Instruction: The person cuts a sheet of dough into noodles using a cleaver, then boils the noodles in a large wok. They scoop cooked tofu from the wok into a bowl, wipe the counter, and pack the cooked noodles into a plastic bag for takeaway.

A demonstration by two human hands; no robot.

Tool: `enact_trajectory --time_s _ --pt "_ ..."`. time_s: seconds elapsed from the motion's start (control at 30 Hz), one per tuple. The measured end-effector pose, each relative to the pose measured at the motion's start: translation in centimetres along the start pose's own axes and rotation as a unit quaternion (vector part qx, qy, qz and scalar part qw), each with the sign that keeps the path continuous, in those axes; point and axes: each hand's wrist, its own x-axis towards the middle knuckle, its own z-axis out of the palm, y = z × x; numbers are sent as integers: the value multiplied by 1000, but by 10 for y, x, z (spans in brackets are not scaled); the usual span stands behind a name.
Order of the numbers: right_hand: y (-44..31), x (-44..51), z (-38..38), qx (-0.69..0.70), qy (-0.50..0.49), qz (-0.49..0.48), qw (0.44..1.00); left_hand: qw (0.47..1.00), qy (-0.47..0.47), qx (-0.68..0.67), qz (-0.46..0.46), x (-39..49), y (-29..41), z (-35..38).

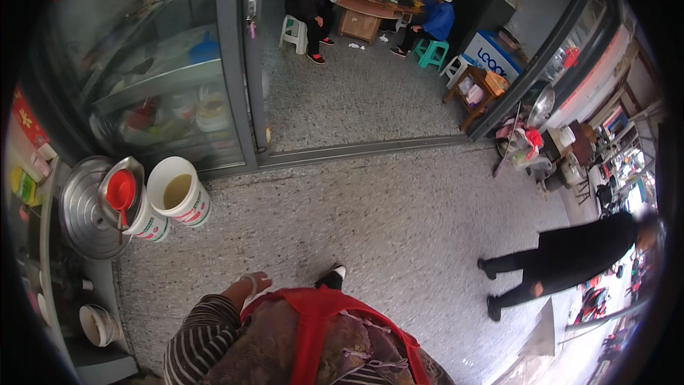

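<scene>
My left hand (260, 281) hangs beside my body over the speckled stone floor (331, 214), with a pale bangle (250, 284) on its wrist. It touches nothing that I can see, and its fingers are too small and blurred to make out how they are held. My right hand is out of view. A red apron or strap (312, 326) crosses my patterned clothing, and one dark shoe (332, 277) shows below it. Ahead, the sliding glass door (251, 75) stands partly open above a metal floor track (368, 151).
At left stand a white bucket (202, 200) of cloudy liquid, another bucket bearing a metal basin with a red ladle (121, 190), and a large metal lid (80, 214). A person in black (577, 256) is at right. Inside, people sit around a table (368, 2).
</scene>
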Motion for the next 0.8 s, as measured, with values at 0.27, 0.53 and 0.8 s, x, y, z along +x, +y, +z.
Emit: enact_trajectory --time_s 0.27,0.53,0.8 --pt "-284 203 -410 -311 218 -235 895 975 29 -211 -60 128 90 -85" --pt "-560 361 -545 -31 195 -592 782 965 14 -58 -255 232 62 -172" --pt "-542 535 -537 -118 -35 -225 967 993 22 -31 -111 514 153 -444"
